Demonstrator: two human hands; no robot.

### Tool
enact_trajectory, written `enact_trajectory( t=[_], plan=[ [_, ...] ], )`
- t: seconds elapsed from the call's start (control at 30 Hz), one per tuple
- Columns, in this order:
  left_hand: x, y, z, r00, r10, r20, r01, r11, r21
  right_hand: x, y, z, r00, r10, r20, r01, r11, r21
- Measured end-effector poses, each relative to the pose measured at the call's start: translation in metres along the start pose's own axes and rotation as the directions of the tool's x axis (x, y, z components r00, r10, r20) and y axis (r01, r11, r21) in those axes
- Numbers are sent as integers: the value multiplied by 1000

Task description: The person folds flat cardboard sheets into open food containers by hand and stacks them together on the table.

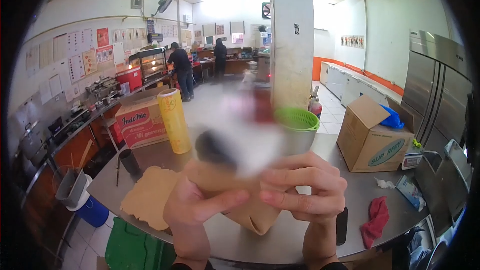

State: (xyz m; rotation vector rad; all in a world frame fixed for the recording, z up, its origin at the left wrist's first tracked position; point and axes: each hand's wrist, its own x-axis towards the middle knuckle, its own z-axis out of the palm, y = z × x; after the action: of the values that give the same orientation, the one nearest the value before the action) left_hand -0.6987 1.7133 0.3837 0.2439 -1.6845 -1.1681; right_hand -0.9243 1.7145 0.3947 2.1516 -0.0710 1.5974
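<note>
Above the metal table (pixel 285 242), both hands hold a piece of brown paper (pixel 252 215), bent or folded to a point at its lower end. My left hand (pixel 192 202) grips its left side, thumb lying across the front. My right hand (pixel 307 187) pinches its right side between thumb and fingers. A white and dark blur covers the paper's upper part, so what is there cannot be made out. Left of my left hand lies brown paper (pixel 147 197) with uneven edges. A black flat object (pixel 342 227) rests beside my right wrist.
An Indomie carton (pixel 135 130), a yellow film roll (pixel 174 127) and a dark cup (pixel 129 162) stand left. A green basket (pixel 297 119) stands behind; a carton (pixel 365 142) and red cloth (pixel 375 220) are right. Two people (pixel 182 70) stand far back.
</note>
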Motion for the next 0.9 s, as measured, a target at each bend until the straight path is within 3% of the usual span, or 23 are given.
enact_trajectory(
  t=[0.23,0.37,0.47,0.53,0.77,0.83,0.9],
  plan=[
    [9,-6,-2,970,-217,107,232,961,-150,-12,-5,-3,989,148,17,-149,988,50],
    [11,-8,-4,967,-235,97,250,952,-178,-18,-2,10,979,166,-117,-159,985,61],
    [9,-8,-6,975,-208,78,220,954,-204,-16,1,9,987,118,-113,-112,992,58],
    [8,-10,-8,991,-111,72,120,984,-135,-14,2,10,994,71,-82,-67,996,58],
    [6,0,1,993,-86,-78,72,982,-173,-8,1,19,982,72,-175,-37,980,195],
    [3,-1,1,994,17,-104,-22,999,-47,-8,-1,18,985,55,-161,-23,981,190],
    [8,-1,1,988,92,-122,-98,994,-45,-8,-3,18,992,82,-93,-66,986,156]
  ],
)
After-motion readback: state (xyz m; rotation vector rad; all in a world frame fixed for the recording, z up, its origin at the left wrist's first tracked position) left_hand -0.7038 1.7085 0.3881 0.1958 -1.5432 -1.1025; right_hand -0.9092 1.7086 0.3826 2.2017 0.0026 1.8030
